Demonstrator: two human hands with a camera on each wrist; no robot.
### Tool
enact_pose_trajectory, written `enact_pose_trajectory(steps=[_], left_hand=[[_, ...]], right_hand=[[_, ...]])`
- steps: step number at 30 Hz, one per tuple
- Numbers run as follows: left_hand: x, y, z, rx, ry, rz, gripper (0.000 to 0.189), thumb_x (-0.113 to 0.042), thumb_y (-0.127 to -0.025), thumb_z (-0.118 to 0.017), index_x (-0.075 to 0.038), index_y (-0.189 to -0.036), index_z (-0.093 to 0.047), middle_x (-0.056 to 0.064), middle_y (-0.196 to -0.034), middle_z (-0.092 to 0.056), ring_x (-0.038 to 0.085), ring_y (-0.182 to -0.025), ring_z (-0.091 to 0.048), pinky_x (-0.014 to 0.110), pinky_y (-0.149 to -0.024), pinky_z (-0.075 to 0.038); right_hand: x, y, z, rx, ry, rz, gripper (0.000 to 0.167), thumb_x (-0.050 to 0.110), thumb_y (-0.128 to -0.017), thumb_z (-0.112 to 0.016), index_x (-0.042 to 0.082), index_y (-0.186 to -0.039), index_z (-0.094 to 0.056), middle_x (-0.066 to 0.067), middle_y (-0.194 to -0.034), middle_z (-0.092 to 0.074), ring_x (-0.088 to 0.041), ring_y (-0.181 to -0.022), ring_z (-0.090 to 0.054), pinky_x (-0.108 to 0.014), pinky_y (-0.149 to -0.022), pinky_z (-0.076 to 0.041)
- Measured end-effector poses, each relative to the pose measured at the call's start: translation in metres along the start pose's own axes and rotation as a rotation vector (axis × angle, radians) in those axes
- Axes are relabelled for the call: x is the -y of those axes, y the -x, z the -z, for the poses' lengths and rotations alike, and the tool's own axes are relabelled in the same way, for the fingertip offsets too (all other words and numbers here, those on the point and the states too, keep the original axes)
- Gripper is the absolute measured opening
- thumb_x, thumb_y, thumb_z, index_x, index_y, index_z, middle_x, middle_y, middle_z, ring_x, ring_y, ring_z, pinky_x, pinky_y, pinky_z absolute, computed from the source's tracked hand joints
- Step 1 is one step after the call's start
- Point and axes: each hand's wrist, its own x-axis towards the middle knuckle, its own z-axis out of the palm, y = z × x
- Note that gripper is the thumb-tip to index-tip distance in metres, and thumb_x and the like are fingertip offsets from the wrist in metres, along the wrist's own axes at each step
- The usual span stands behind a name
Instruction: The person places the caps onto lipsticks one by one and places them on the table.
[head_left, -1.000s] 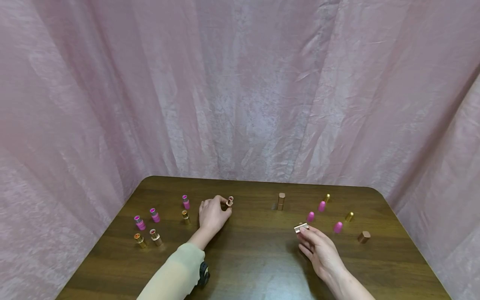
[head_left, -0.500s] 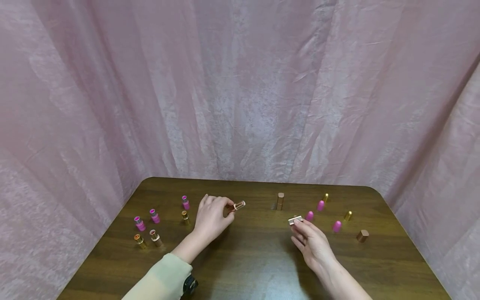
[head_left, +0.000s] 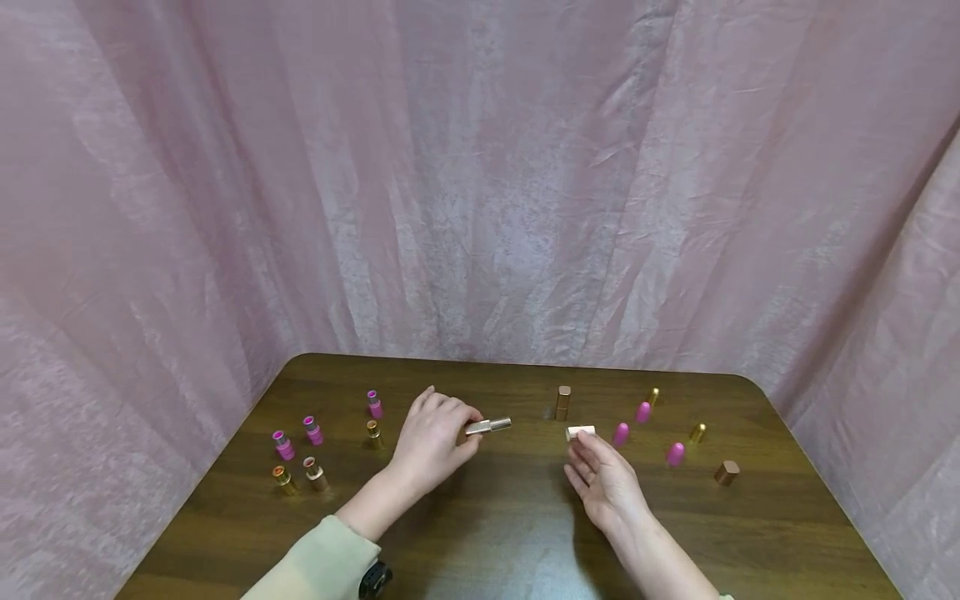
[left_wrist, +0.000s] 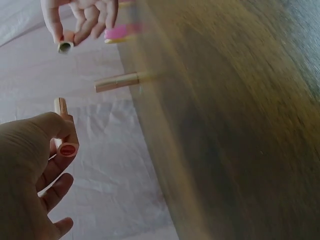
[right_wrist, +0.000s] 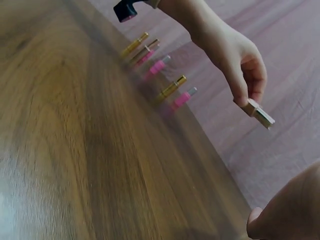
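My left hand [head_left: 435, 437] pinches an uncapped rose-gold lipstick tube [head_left: 489, 426] between thumb and fingers, above the table. The tube lies almost level, its narrow metal end towards the right; a red disc shows on its base in the left wrist view. Across from it, my right hand [head_left: 609, 487] pinches a rose-gold lipstick cap [head_left: 580, 432] at the fingertips. The cap's hollow opening [left_wrist: 65, 46] faces the tube in the left wrist view. A gap separates the two parts. The right wrist view misses the cap. Behind, a closed rose-gold lipstick [head_left: 563, 403] stands upright.
Several uncapped lipstick tubes stand on the left of the wooden table [head_left: 495, 542], pink [head_left: 283, 445], gold [head_left: 283, 480] and rose-gold [head_left: 315, 473]. At the right stand pink caps [head_left: 676, 453], gold caps [head_left: 698, 432] and a rose-gold cap [head_left: 727, 473]. A pink curtain [head_left: 480, 208] hangs behind.
My left hand has lifted the lipstick tube, tipped it from upright to level and moved it right. The right hand has brought the cap leftward and slightly farther from me, narrowing the gap.
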Motion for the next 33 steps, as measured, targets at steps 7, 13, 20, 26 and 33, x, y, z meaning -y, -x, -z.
enact_pose_trajectory(steps=[7, 13, 20, 26, 33], left_hand=[[-0.014, -0.008, -0.002, 0.032, -0.01, -0.045, 0.017, -0.022, -0.081, -0.082, -0.021, -0.096, -0.075, -0.01, -0.093, -0.068, 0.02, -0.098, -0.062, 0.056, -0.112, -0.037], [-0.024, -0.013, -0.01, 0.047, -0.001, -0.061, 0.017, -0.021, -0.082, -0.082, -0.02, -0.097, -0.075, -0.01, -0.092, -0.068, 0.02, -0.098, -0.062, 0.055, -0.112, -0.037], [-0.028, -0.013, -0.017, 0.044, 0.021, -0.067, 0.017, -0.022, -0.081, -0.083, -0.019, -0.096, -0.075, -0.008, -0.091, -0.068, 0.02, -0.097, -0.062, 0.057, -0.11, -0.04], [-0.029, -0.014, -0.019, 0.054, 0.014, -0.055, 0.019, -0.022, -0.081, -0.083, -0.021, -0.097, -0.075, -0.01, -0.092, -0.068, 0.019, -0.098, -0.062, 0.054, -0.111, -0.038], [-0.033, -0.016, -0.022, 0.048, 0.017, -0.063, 0.019, -0.023, -0.08, -0.083, -0.021, -0.096, -0.075, -0.009, -0.091, -0.068, 0.019, -0.097, -0.062, 0.054, -0.111, -0.039]], right_hand=[[-0.009, -0.002, -0.014, -0.013, -0.033, -0.027, 0.003, 0.017, -0.101, -0.064, 0.02, -0.102, -0.063, 0.005, -0.096, -0.064, -0.016, -0.108, -0.056, -0.049, -0.117, -0.028], [-0.018, -0.001, -0.028, -0.019, -0.035, -0.042, 0.002, 0.019, -0.101, -0.062, 0.018, -0.103, -0.062, 0.002, -0.1, -0.062, -0.02, -0.112, -0.052, -0.051, -0.117, -0.028], [-0.024, -0.003, -0.033, -0.003, -0.031, -0.044, 0.004, 0.022, -0.101, -0.063, 0.018, -0.101, -0.062, 0.001, -0.104, -0.061, -0.024, -0.118, -0.047, -0.051, -0.117, -0.026], [-0.026, -0.001, -0.034, -0.01, -0.034, -0.045, 0.004, 0.022, -0.101, -0.064, 0.019, -0.102, -0.063, 0.004, -0.099, -0.063, -0.021, -0.114, -0.05, -0.05, -0.115, -0.028], [-0.029, 0.0, -0.037, 0.0, -0.031, -0.055, 0.005, 0.022, -0.1, -0.066, 0.02, -0.102, -0.062, 0.003, -0.1, -0.062, -0.021, -0.112, -0.051, -0.049, -0.114, -0.03]])
